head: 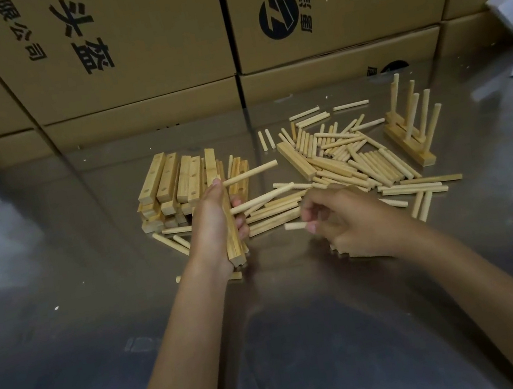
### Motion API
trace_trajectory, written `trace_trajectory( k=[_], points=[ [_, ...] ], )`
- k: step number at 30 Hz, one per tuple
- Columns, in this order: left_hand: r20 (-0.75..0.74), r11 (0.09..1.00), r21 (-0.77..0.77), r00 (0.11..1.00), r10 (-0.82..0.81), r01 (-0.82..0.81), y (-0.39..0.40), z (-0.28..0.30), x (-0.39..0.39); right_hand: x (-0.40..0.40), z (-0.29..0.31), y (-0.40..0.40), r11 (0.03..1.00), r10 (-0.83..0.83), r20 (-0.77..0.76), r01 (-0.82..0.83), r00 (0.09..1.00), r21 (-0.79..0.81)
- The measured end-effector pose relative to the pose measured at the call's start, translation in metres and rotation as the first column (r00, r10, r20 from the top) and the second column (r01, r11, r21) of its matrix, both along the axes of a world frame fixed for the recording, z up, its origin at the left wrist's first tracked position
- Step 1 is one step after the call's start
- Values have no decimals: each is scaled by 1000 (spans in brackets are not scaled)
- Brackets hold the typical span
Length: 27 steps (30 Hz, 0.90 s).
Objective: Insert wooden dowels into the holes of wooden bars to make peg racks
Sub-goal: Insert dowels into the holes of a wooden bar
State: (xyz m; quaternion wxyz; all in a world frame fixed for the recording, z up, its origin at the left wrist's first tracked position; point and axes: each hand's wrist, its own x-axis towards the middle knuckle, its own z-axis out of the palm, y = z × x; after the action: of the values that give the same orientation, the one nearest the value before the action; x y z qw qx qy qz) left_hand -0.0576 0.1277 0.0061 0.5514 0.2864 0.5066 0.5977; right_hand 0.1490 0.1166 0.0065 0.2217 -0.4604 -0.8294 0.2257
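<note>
Steel table [62, 292]; bar [232, 231] half-hidden in left hand [215, 221], dowel [294, 226] in right hand [353, 222].

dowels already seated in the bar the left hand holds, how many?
2: upper dowel near the fingertips of the left hand, lower dowel mid-bar. The hand may hide others.

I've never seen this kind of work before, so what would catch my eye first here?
Probably the left hand at centre, gripping a wooden bar with two dowels already sticking out of it, while the right hand pinches another dowel beside it. Behind lie a stack of drilled bars, a heap of loose dowels and finished racks standing far right.
</note>
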Motion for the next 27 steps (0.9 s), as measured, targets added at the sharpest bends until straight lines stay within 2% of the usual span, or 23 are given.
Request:
trace_trajectory(
  k=[2, 3, 6, 11, 18, 22, 27],
  points=[
    [-26, 999, -30, 1000, 14, -15, -1, 0, 2, -13, 6, -12, 996, 87, -173, -86, 981, 13],
    [-47, 998, -51, 999, 20, -23, -1, 0, 3, -21, 8, -18, 992, 124, -211, -117, 970, 47],
    [-8, 995, -102, 1000, 8, -9, -4, 1, 6, -36, 6, -29, 966, 191, -181, -152, 965, 209],
    [111, 995, -98, 994, -12, 22, -5, 6, 6, -41, 1, -29, 946, 228, -176, -175, 958, 274],
    [119, 996, -81, 992, -30, 40, -6, 10, 9, -43, 4, -33, 919, 209, -176, -131, 962, 372],
    [102, 994, -110, 995, -2, 13, -8, 8, 13, -43, 6, -34, 889, 224, -125, -151, 966, 433],
    [91, 995, -103, 996, 23, -13, -9, 6, 15, -44, 6, -33, 883, 210, -87, -150, 974, 445]
  ],
)
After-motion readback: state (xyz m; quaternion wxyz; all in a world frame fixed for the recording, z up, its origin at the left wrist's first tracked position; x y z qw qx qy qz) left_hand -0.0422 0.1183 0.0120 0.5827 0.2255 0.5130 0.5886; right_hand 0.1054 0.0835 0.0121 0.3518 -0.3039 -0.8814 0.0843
